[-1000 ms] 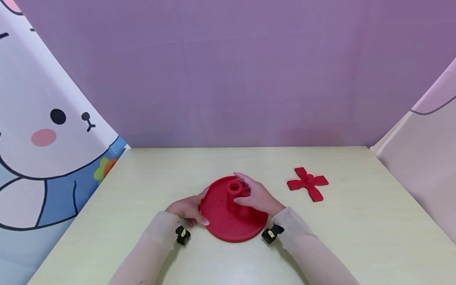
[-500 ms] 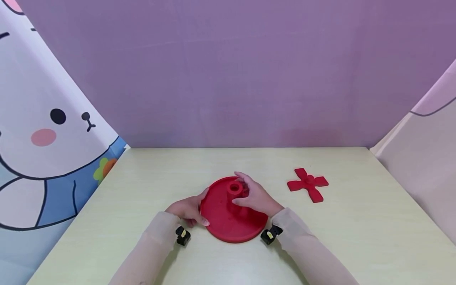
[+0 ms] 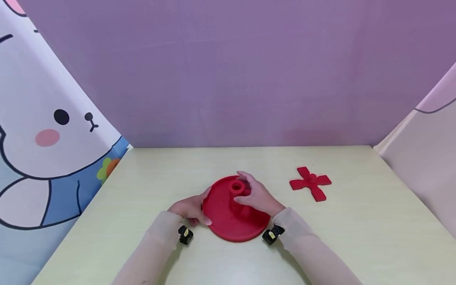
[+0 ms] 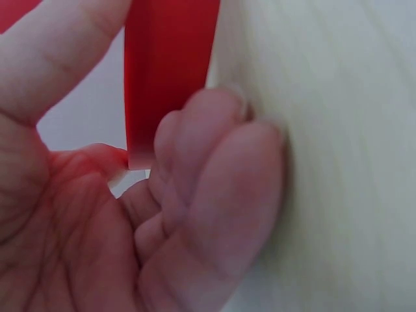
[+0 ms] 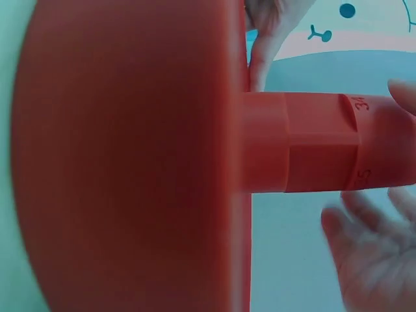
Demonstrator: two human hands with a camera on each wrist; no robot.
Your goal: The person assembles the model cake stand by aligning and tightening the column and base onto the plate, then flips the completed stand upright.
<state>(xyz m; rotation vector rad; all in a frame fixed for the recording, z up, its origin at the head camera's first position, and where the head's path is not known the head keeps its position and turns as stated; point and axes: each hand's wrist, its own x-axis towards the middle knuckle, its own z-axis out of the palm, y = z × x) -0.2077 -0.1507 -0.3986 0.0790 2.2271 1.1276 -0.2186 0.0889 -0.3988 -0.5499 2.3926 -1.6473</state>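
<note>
A red round base [image 3: 224,227] lies on the table, with a red hollow post [image 3: 234,193] standing upright from its middle. My left hand [image 3: 191,208] holds the base by its left edge. In the left wrist view the fingers [image 4: 231,188] curl beside the rim [image 4: 172,52] with the thumb spread above them. Around the upper post curves my right hand [image 3: 261,199], thumb at the near side and fingers behind. The right wrist view shows raised numbers on the post [image 5: 322,143], with part of that hand out of frame.
A red four-armed cross piece [image 3: 312,183] with a round knob at its centre lies flat to the right, apart from the hands. Behind the pale table [image 3: 171,166] rises a purple backdrop [image 3: 228,79]. A cartoon-printed cloth [image 3: 25,166] hangs at the left.
The head view has shifted slightly, so everything sits a little further right. Both hands stay at the base and the post, with only slight finger movement in the right.
</note>
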